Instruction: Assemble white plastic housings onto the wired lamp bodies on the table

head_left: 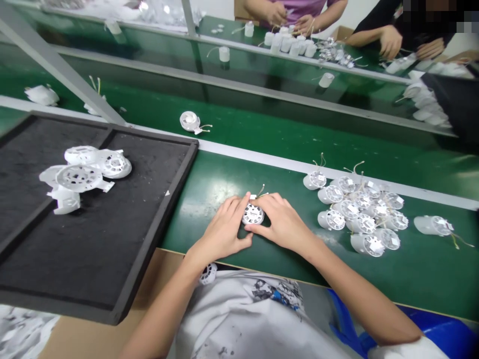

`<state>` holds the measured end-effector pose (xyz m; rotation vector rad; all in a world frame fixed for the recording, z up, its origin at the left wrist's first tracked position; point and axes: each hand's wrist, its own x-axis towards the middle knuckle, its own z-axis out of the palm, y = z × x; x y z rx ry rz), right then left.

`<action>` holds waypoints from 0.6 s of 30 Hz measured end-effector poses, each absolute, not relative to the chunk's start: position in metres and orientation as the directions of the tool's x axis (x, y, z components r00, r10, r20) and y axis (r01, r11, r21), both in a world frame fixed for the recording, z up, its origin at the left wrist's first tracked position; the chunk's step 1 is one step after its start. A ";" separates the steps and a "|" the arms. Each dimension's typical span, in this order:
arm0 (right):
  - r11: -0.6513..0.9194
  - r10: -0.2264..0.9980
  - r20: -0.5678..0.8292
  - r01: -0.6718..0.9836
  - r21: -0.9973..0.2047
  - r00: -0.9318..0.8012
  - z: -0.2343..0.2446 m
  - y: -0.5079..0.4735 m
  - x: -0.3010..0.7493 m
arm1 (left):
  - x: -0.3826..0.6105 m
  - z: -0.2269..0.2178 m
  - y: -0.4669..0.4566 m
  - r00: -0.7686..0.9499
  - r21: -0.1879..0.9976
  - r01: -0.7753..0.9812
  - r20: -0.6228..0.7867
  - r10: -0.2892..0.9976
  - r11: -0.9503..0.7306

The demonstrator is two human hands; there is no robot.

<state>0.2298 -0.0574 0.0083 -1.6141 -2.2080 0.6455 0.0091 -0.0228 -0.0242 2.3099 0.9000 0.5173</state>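
Between my two hands, on the green worktop, is a round white slotted plastic housing [253, 214], its slotted face upward. Thin wires [263, 190] stick up from its far edge. My left hand [229, 224] presses against the housing's left side with the fingers, its thumb bent below. On the right side, my right hand [280, 219] curls around the housing with index finger and thumb. Part of the rim is hidden by the fingers.
A black tray [149, 239] on the left bears loose white plastic parts [80, 177]. To the right stand several white cylindrical units [361, 204] with wires. Past a metal rail [262, 162] lies another wired housing [190, 121]. Two people [299, 15] work at the far bench.
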 end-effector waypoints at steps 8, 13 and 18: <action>0.212 0.974 0.056 0.791 -0.573 -0.220 0.010 -0.066 0.226 | 0.009 -0.028 -0.020 0.672 0.715 0.453 0.118 0.731 -0.532; 0.225 0.972 0.057 0.823 -0.521 -0.230 0.008 -0.059 0.230 | 0.012 -0.035 -0.024 0.590 0.736 0.475 0.140 0.795 -0.482; 0.298 0.954 0.138 0.798 -0.524 -0.265 0.014 -0.059 0.229 | 0.005 -0.004 -0.006 0.599 0.904 0.362 -0.038 0.800 -0.228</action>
